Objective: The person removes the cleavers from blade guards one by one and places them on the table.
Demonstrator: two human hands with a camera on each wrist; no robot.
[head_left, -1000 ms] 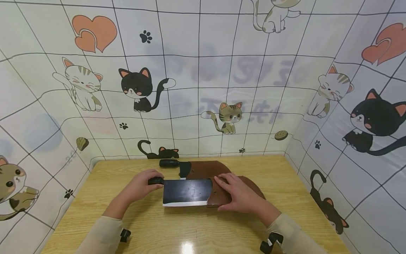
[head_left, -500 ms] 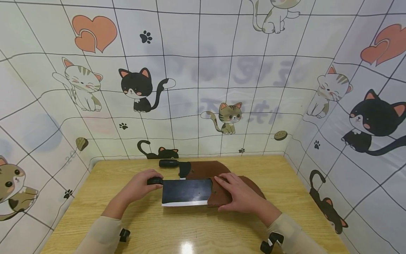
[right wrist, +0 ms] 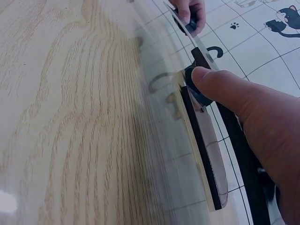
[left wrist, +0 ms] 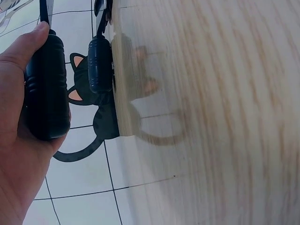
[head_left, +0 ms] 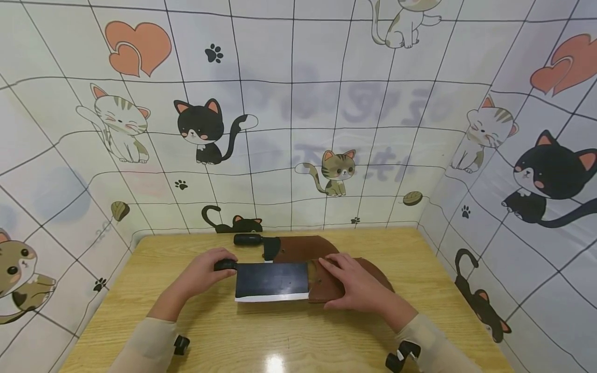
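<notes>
Head view: cleaver [head_left: 272,281] between hands [head_left: 206,270], sheath [head_left: 320,291] in right.

Cleaver [head_left: 272,280]: dk grey-blk blade w/ pale edge strip, blk handle [left wrist: 47,93]. Front sheath [head_left: 322,291], at cleaver's R end: brn. 2nd knife [head_left: 249,240], behind cleaver: blk handle, dk bit of blade, brn rear sheath [head_left: 303,248]. Tabletop [head_left: 280,336] under cleaver: yellowish-tan w/ woodgrain. Backdrop [head_left: 268,109] behind cleaver: mostly white w/ blk grid, orange hearts [head_left: 151,44], blk/white & striped cats [head_left: 205,124], blk pawprints [head_left: 214,54]. Sleeves [head_left: 144,344], this side of cleaver: plain beige.
</notes>
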